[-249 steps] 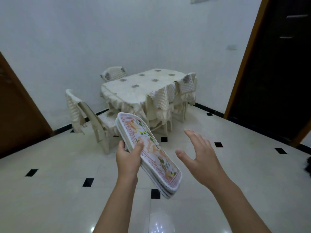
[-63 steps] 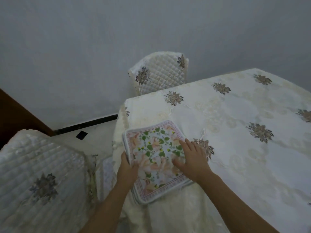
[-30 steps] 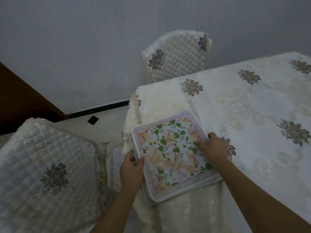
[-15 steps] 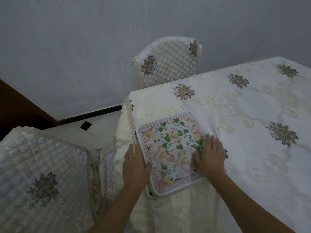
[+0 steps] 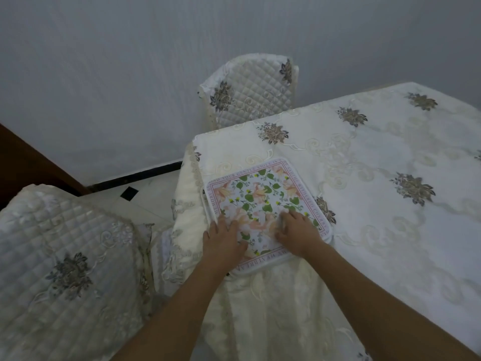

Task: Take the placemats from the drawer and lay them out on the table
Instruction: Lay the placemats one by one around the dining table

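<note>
The table, under a cream cloth with flower motifs, fills the right half of the view, with its near left corner toward the person. Two quilted chairs stand by it: one at lower left, one beyond the far end, against the wall.

The stack of mats lies flat on that near corner, square with rounded corners, so it has no long axis to speak of. It sits turned a little against the table's edge. Its near corner seems to overhang the edge slightly, where the lower mats' white rims show under the top one.

Both hands lie on the stack's near part, so the mats extend forward and away from them. The left hand rests flat, fingers straight, on the near left edge. The right hand rests on the near right part with fingers bent down onto the print; whether it pinches the top mat cannot be told. Neither hand is plainly nearer.

No drawer or other container is in view. The likely next step is to peel off the top mat, and the bare cloth lies to the right and beyond, which favours the right hand.
</note>
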{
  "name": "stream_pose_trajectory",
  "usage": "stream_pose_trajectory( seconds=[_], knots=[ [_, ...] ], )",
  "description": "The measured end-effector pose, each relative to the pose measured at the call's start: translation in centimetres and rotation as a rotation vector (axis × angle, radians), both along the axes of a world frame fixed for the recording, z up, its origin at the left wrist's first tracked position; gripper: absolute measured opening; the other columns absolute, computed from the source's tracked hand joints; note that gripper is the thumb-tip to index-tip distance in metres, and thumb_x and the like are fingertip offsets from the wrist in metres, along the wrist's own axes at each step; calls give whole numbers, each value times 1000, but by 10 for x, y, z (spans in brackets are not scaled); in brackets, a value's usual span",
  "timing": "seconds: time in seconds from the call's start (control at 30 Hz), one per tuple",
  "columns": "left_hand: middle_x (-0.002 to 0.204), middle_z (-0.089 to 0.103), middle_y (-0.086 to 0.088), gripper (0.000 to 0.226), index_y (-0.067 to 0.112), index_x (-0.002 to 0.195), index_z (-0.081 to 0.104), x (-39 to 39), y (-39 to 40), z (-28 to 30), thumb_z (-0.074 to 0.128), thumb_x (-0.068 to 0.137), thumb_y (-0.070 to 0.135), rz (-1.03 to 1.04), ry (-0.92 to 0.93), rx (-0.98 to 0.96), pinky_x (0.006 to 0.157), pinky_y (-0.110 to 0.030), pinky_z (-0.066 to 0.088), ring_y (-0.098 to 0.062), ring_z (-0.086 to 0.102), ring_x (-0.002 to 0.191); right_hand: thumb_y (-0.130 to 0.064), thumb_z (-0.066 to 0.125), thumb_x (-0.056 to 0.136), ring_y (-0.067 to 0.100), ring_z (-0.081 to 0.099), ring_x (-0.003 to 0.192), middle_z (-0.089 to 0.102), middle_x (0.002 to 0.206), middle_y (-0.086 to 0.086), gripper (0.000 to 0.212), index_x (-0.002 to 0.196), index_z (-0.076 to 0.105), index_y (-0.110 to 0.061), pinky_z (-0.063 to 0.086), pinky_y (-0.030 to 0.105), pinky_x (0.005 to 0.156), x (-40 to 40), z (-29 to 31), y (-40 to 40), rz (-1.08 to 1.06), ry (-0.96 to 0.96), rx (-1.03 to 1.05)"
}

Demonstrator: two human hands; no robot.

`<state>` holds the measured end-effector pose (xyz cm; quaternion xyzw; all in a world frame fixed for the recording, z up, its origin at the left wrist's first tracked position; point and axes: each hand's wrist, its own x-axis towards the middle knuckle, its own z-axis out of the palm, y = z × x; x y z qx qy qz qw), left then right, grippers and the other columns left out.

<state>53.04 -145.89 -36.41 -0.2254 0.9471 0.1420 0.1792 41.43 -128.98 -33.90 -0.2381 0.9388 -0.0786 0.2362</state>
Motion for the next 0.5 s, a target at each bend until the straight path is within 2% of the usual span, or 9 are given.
stream_pose_trajectory(
  seconds=[0.1,0.23,0.3,0.37,0.5],
  knots=[
    [158,20,-15,60,24,144,36,10,21,5,37,93,56,46,24,-14,114,-50,20,-37,19,143,-41,47,95,29,21,144,26,156,9,61,149,29,-16,22,45,116,26,10,16,-21,16,-71],
    [135,53,-7,50,23,133,51,23,49,17,39,95,54,100,196,-7,105,-41,36,-27,45,127,-41,49,95,28,16,146,20,159,7,62,151,28,-21,20,45,117,54,25,52,-87,35,-228],
    [136,54,-7,54,19,136,50,26,69,31,36,98,54,140,261,116,102,-39,38,-26,48,126,-43,50,95,25,17,146,21,159,5,62,150,29,-23,20,43,115,63,36,73,-99,76,-270],
    [144,48,-6,61,19,142,45,30,92,49,30,98,58,150,318,214,107,-40,34,-26,43,132,-46,51,94,24,18,146,22,159,3,64,150,30,-23,21,42,115,71,47,96,-120,95,-281],
    [152,41,-2,65,20,146,41,40,150,89,29,97,61,153,503,266,114,-39,26,-20,33,141,-51,49,94,24,18,145,22,159,4,67,150,28,-22,19,39,116,88,74,149,-145,136,-331]
  ],
)
